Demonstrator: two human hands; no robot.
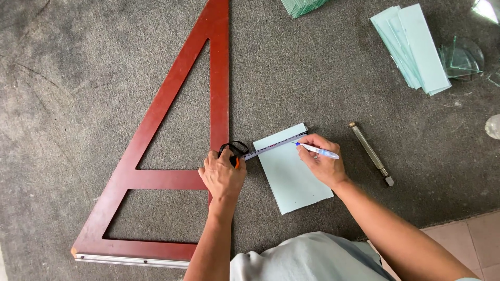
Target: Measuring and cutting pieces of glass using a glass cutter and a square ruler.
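The left hand [223, 176] curls its fingers over a tape measure [233, 151] and presses it on the gray mat [62, 78]. The tape runs toward 2 o'clock along the top edge of a pale glass sheet [291, 177]. The right hand [323, 161] pinches a pen [317, 151], tip on the tape. A red wooden triangle [208, 78] lies at 9 o'clock, a glass cutter [371, 153] at 3 o'clock.

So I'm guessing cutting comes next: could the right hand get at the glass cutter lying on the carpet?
Probably yes: the glass cutter lies just right of the right hand with bare carpet between, though the pen occupies its fingers.
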